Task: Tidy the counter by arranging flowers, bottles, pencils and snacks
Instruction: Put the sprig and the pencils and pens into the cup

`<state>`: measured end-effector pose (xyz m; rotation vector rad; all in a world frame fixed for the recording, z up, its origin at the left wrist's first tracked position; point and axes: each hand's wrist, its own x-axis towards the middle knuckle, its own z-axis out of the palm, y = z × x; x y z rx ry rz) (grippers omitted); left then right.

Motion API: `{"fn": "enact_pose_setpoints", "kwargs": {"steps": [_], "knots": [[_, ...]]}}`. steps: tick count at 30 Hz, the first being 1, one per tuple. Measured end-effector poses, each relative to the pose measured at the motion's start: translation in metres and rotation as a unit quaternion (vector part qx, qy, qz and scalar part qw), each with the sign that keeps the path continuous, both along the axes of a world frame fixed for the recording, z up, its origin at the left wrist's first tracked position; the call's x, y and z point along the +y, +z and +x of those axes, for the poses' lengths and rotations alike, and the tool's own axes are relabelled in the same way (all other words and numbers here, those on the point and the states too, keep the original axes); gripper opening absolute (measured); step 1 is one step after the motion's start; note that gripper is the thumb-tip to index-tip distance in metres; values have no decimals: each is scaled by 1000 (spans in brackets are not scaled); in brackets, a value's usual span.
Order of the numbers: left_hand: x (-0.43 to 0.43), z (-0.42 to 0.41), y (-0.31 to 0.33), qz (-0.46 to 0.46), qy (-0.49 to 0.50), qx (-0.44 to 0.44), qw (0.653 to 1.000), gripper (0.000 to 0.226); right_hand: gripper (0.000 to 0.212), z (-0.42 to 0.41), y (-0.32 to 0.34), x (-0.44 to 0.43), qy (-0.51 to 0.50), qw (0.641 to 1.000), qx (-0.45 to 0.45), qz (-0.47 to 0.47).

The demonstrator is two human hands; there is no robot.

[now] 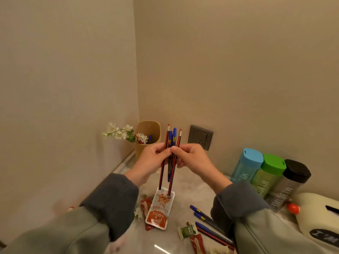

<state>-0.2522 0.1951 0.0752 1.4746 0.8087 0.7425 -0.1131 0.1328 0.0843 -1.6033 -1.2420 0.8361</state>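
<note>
Squaring up a bundle (pixel 171 154) of red pencils and blue pens, you hold it upright over the counter (pixel 190 184), your left hand (pixel 154 158) and right hand (pixel 190 158) both closed around its middle, thumbs and fingertips meeting at the front. The lower tips hang just above a white snack packet (pixel 160 208), though whether they touch it cannot be told. Behind your hands, the tan holder (pixel 149 138) stands in the corner with a few pens and a flower sprig (pixel 121 133) already in it. To the right, three bottles (pixel 269 173) with blue, green and black lids stand in a row against the wall, so that part looks settled. The step in hand appears to be the pencils: evening the bundle before it goes into the holder. Your next move likely calls for lifting it clear of the holder's rim, then lowering it tips-first beside the sprig without knocking the flowers. More pens (pixel 211 226) lie loose near your right sleeve, and small packets (pixel 187 230) lie scattered about, still to be gathered.
</note>
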Motion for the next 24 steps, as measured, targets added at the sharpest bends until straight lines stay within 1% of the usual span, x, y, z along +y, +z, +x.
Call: {"fn": "enact_pose_setpoints", "kwargs": {"steps": [5, 8, 12, 15, 18, 21, 24], "knots": [[33, -3, 29, 75, 18, -18, 997, 18, 26, -3, 29, 38, 7, 999, -17, 40], [56, 0, 43, 85, 36, -33, 995, 18, 26, -2, 44, 65, -5, 997, -50, 61], [77, 10, 52, 103, 77, -66, 990, 18, 20, -3, 55, 95, 7, 993, -63, 104], [89, 16, 44, 123, 104, -80, 984, 20, 18, -2, 49, 113, 13, 989, -88, 122], [100, 22, 22, 112, 119, -76, 984, 21, 18, 0, 30, 127, 10, 988, -109, 108], [106, 25, -4, 99, 128, -57, 985, 23, 19, 2, 4, 132, 7, 984, -156, 90], [111, 26, -27, 85, 119, -29, 989, 29, 19, 3, -22, 133, 13, 982, -176, 62]]}}
